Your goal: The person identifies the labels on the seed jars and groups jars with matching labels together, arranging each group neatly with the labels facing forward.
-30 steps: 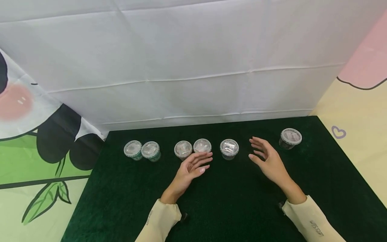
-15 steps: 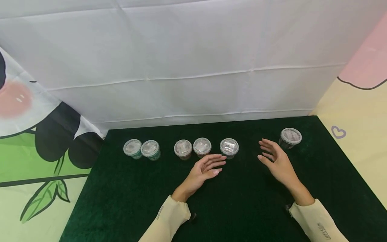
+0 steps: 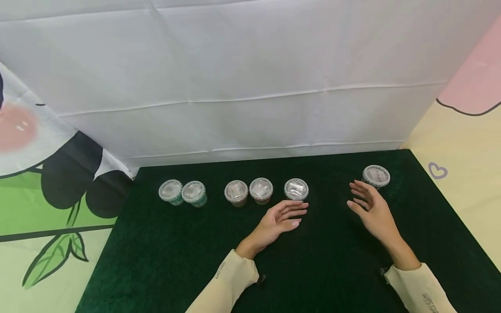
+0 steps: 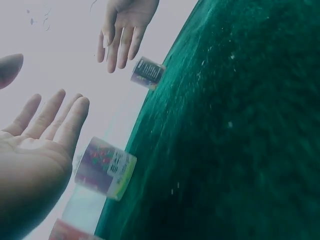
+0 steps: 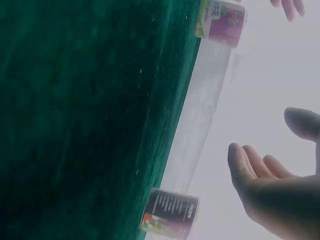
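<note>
My left hand (image 3: pixel 277 221) hovers with fingers extended just in front of a lidded tub (image 3: pixel 296 188); in the left wrist view that tub (image 4: pixel 106 167) shows a purple label. Nothing is in its grasp. Farther right, my right hand (image 3: pixel 375 213), fingers loosely bent and holding nothing, is near another lidded tub (image 3: pixel 376 175) and partly covers it from the head camera. The right wrist view shows this tub (image 5: pixel 170 212) with a dark and purple label.
Two tubs with brownish sides, one of them a lidded tub (image 3: pixel 236 191), stand left of centre. Farther left is a pair with teal sides, including a round tub (image 3: pixel 194 192). A green cloth (image 3: pixel 164 256) covers the table, and a white sheet (image 3: pixel 235 78) hangs behind.
Both hands have moved to the right. The left hand has passed from the brownish tubs to the single tub, and the right hand has come closer to the far-right tub. The tubs stay put.
</note>
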Motion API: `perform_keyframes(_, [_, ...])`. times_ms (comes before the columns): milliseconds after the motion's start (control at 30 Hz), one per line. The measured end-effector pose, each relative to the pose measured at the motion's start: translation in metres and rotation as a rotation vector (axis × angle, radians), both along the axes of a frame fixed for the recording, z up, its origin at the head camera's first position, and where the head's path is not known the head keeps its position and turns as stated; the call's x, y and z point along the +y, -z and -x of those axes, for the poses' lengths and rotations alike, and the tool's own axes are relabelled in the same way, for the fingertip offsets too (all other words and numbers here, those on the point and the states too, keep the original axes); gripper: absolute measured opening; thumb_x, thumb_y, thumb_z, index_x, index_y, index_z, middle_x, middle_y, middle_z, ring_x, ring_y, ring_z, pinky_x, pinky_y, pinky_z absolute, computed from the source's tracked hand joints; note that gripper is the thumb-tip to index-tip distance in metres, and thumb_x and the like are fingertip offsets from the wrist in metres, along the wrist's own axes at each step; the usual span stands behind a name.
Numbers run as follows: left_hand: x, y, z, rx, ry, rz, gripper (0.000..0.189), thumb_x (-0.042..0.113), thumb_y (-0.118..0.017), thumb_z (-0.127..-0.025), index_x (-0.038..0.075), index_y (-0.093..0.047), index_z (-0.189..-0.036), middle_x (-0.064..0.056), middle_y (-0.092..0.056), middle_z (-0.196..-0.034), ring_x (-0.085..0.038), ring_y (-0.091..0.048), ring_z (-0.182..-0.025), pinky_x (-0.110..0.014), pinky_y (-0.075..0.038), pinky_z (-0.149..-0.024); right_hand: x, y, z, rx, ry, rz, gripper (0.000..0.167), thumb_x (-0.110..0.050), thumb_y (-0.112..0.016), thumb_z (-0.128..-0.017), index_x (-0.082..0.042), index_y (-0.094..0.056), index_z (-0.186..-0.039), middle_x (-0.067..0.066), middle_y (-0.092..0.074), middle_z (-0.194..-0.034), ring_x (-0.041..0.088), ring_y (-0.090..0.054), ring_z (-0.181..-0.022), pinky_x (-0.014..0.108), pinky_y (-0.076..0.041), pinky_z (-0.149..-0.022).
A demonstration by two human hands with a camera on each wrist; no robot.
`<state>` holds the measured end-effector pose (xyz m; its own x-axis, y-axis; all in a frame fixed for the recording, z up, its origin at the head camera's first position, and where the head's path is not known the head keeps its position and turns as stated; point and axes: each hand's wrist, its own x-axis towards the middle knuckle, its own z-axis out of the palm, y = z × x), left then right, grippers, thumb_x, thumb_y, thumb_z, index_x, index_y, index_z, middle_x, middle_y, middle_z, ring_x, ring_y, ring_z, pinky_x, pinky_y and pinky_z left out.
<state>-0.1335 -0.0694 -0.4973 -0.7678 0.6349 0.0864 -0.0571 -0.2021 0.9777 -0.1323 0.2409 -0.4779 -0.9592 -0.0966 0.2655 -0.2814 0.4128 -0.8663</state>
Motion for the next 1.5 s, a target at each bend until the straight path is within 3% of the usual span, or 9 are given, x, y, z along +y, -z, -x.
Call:
perform_keyframes(133, [0.012, -0.001, 0.003, 0.018, 0.021, -0.003, 0.052, 0.007, -0.057, -0.107, 0.000, -0.041, -0.156, -0.016, -0.047, -0.163, -0.026, -0.047, -0.150, -0.038, -0.044, -0.120, 0.005, -0.001, -0.002, 0.021, 0.011, 0.005, 0.055, 0.010, -0.063, -0.100, 0.012, -0.041, -0.151, 0.034, -0.051, -0.148, -0.016, -0.048, -0.124, 0.006, -0.046, -0.100])
perform_keyframes(267, [0.026, -0.002, 0.006, 0.026, 0.027, 0.010, 0.055, 0.007, -0.056, -0.107, -0.001, -0.038, -0.158, -0.014, -0.046, -0.163, -0.024, -0.046, -0.150, -0.035, -0.045, -0.119, 0.014, 0.000, -0.004, 0.042, 0.028, 0.024, 0.054, 0.011, -0.063, -0.100, 0.013, -0.041, -0.150, 0.005, -0.057, -0.145, -0.015, -0.050, -0.124, 0.006, -0.047, -0.099])
perform_keyframes(367, [0.037, -0.003, 0.007, 0.021, 0.024, 0.027, 0.056, 0.006, -0.056, -0.107, 0.000, -0.037, -0.159, -0.012, -0.045, -0.164, -0.025, -0.047, -0.150, -0.033, -0.046, -0.117, 0.023, 0.001, -0.007, 0.053, 0.046, 0.033, 0.055, 0.013, -0.062, -0.099, 0.013, -0.041, -0.149, -0.020, -0.053, -0.139, -0.014, -0.051, -0.123, 0.005, -0.046, -0.098])
perform_keyframes(467, [0.047, -0.003, 0.009, 0.012, 0.018, 0.033, 0.055, 0.003, -0.056, -0.107, 0.003, -0.039, -0.159, -0.012, -0.045, -0.164, -0.028, -0.046, -0.150, -0.032, -0.047, -0.116, 0.031, 0.002, -0.010, 0.048, 0.076, 0.030, 0.054, 0.013, -0.062, -0.099, 0.014, -0.041, -0.149, -0.023, -0.053, -0.136, -0.015, -0.052, -0.122, 0.004, -0.046, -0.096])
perform_keyframes(733, [0.074, 0.004, 0.016, 0.001, -0.047, 0.078, 0.052, 0.006, -0.059, -0.107, 0.008, -0.043, -0.157, -0.008, -0.050, -0.161, -0.029, -0.050, -0.147, -0.031, -0.049, -0.114, 0.048, 0.003, -0.012, 0.009, 0.168, -0.009, 0.056, 0.009, -0.064, -0.100, 0.014, -0.040, -0.150, -0.009, -0.054, -0.137, -0.016, -0.051, -0.119, 0.001, -0.045, -0.094])
perform_keyframes(933, [0.091, 0.009, 0.021, -0.007, -0.085, 0.089, 0.054, 0.008, -0.061, -0.107, 0.009, -0.043, -0.157, -0.009, -0.049, -0.162, -0.031, -0.046, -0.150, -0.027, -0.046, -0.116, 0.059, 0.005, -0.008, -0.011, 0.215, -0.045, 0.057, 0.004, -0.066, -0.101, 0.011, -0.040, -0.151, 0.016, -0.054, -0.140, -0.017, -0.049, -0.117, -0.001, -0.043, -0.093])
perform_keyframes(1167, [0.107, 0.013, 0.028, 0.008, -0.106, 0.132, 0.060, 0.010, -0.063, -0.106, 0.006, -0.038, -0.160, -0.009, -0.045, -0.165, -0.028, -0.045, -0.151, -0.028, -0.042, -0.119, 0.066, 0.005, -0.004, -0.025, 0.247, -0.085, 0.056, 0.000, -0.065, -0.103, 0.011, -0.039, -0.151, 0.033, -0.049, -0.143, -0.019, -0.045, -0.114, -0.002, -0.042, -0.092])
perform_keyframes(1500, [0.128, 0.016, 0.034, -0.024, -0.147, 0.204, 0.062, 0.014, -0.067, -0.105, 0.013, -0.041, -0.161, 0.001, -0.047, -0.164, -0.020, -0.046, -0.149, -0.026, -0.042, -0.118, 0.078, 0.007, 0.002, -0.102, 0.263, -0.118, 0.060, -0.006, -0.064, -0.105, 0.010, -0.035, -0.155, 0.036, -0.045, -0.150, -0.011, -0.046, -0.116, -0.003, -0.041, -0.091])
